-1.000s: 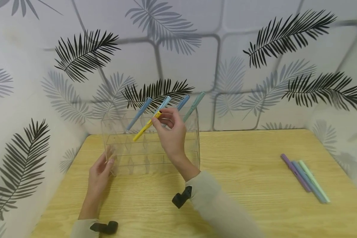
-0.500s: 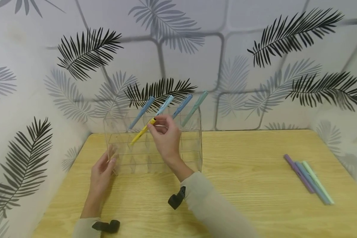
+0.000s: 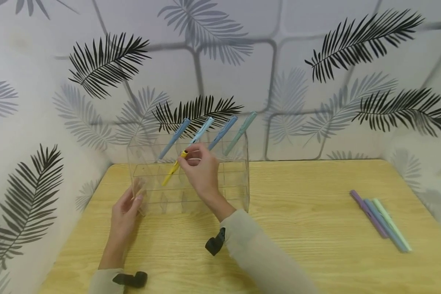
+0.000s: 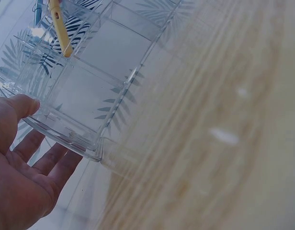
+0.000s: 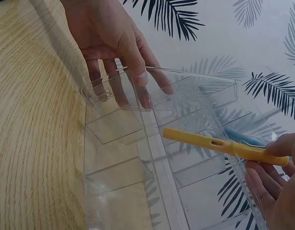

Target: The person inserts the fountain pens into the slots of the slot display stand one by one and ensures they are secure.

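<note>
A clear plastic pen organizer [image 3: 236, 187] with rows of compartments stands at the back of the table. My left hand [image 3: 123, 218] holds its left side panel, thumb on one face and fingers on the other, as the left wrist view shows. Between thumb and fingers of my right hand [image 3: 203, 169] is a yellow pen [image 5: 195, 139], its free end slanting down to the left over the middle compartments. Behind it, a blue pen [image 3: 174, 139], a light blue pen [image 3: 202, 130], another blue pen [image 3: 224, 130] and a green pen [image 3: 240, 134] lean in the back row.
On the right of the wooden table [image 3: 297, 196] lie a purple pen [image 3: 368, 213], a grey-blue pen [image 3: 385, 225] and a light green pen [image 3: 391, 224], side by side. A leaf-patterned wall [image 3: 235, 77] rises directly behind the table.
My right hand has moved down and slightly left with the yellow pen, now lower over the organizer and tilted more steeply. My left hand keeps its hold on the side.
</note>
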The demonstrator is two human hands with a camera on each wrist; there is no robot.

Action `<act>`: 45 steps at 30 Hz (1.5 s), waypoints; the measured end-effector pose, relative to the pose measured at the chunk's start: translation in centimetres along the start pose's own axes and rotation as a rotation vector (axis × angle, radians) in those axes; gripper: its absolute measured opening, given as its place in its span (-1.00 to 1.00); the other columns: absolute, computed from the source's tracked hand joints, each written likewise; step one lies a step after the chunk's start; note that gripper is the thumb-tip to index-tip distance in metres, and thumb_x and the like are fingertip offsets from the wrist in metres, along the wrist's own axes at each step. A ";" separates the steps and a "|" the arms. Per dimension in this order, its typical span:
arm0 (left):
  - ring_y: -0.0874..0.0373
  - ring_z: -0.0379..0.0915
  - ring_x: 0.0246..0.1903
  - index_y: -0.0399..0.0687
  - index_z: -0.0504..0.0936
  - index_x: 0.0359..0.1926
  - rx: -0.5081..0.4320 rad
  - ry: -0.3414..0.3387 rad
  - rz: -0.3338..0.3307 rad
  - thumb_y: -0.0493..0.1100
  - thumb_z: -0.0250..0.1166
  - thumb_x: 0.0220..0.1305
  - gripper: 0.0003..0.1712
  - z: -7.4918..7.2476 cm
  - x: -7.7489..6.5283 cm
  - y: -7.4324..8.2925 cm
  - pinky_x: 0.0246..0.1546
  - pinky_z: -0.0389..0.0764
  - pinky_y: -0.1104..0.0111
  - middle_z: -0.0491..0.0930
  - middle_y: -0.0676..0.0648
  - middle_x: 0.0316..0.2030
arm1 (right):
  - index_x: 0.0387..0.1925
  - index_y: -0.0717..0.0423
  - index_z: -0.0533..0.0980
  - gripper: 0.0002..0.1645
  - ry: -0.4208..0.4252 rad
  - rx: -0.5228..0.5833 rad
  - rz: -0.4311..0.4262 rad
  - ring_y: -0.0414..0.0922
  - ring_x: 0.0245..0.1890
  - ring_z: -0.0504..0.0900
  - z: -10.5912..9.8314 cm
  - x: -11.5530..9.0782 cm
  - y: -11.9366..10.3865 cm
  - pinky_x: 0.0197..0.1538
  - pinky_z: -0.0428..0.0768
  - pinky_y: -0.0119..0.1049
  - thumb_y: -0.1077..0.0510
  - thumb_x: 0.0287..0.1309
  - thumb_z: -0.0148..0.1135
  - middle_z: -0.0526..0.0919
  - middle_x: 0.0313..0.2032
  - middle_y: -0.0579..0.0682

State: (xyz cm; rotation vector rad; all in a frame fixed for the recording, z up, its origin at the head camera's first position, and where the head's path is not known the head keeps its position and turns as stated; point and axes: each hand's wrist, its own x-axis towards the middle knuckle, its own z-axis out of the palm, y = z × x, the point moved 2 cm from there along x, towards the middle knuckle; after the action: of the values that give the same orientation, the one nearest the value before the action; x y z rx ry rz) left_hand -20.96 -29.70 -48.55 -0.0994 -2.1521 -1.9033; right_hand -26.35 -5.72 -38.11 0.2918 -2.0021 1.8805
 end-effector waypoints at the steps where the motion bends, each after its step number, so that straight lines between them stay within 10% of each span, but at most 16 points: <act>1: 0.21 0.50 0.26 -0.08 0.34 0.52 0.008 0.006 0.006 -0.20 0.13 0.58 -0.45 -0.1 -0.1 0.1 0.13 0.58 0.43 0.33 -0.22 0.46 | -0.14 0.19 0.58 -0.73 -0.006 -0.014 0.004 -0.13 -0.36 0.77 0.1 0.0 0.0 -0.26 0.74 -0.38 0.32 0.15 0.49 0.77 -0.28 0.06; 19: 0.27 0.54 0.20 -0.15 0.33 0.51 -0.009 0.002 0.041 -0.28 0.11 0.57 -0.45 -0.1 0.1 0.6 0.12 0.57 0.46 0.31 -0.33 0.44 | -0.18 0.17 0.57 -0.75 -0.011 -0.240 0.000 -0.16 -0.37 0.75 -1.1 0.4 -0.3 -0.31 0.70 -0.43 0.24 0.18 0.49 0.77 -0.34 0.03; 45: 0.27 0.55 0.19 -0.14 0.34 0.51 -0.009 0.008 0.049 -0.27 0.12 0.57 -0.45 0.3 0.1 0.1 0.04 0.62 0.47 0.33 -0.33 0.43 | 0.00 0.18 0.57 -0.70 -0.116 -0.145 -0.078 -0.07 -0.17 0.76 -5.5 -0.4 -1.6 -0.10 0.74 -0.33 0.26 0.27 0.41 0.76 -0.20 0.06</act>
State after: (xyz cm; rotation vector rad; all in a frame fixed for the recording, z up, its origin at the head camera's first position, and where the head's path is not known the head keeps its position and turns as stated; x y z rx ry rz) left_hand -21.06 -29.38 -48.45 -0.1445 -2.1163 -1.8832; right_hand -24.67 -0.42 -36.59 0.4411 -2.1574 1.6969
